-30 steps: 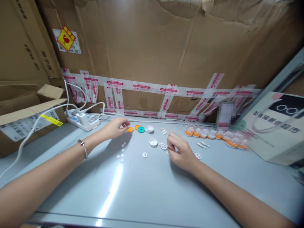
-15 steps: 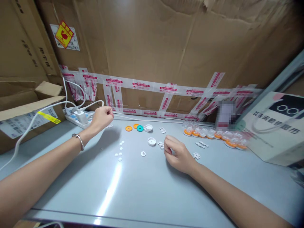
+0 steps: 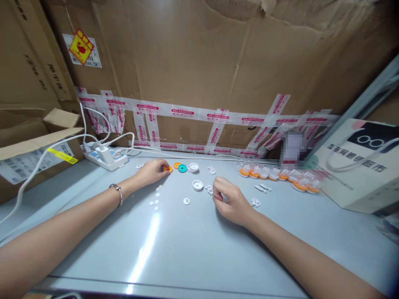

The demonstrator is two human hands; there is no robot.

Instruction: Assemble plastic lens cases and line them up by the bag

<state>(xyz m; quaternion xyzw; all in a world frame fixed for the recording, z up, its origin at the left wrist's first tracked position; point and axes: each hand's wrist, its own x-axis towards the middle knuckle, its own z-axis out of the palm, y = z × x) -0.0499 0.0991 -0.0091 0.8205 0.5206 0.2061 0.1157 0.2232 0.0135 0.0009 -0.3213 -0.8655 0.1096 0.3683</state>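
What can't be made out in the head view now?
All in the head view:
Right hand: palm hidden by its curled fingers.
Leftmost orange disc: partly covered by the left hand.
Object at the back: pixelated.
Carton: cut off by left edge.
Small white discs: details too small.

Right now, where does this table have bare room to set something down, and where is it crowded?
Bare: the table between the left forearm and right forearm, below the stemmed white disc; also between the right forearm and the printed bag. Crowded: beside the left hand, with orange rings, a teal ring and white cups, and along the clear-topped pieces.
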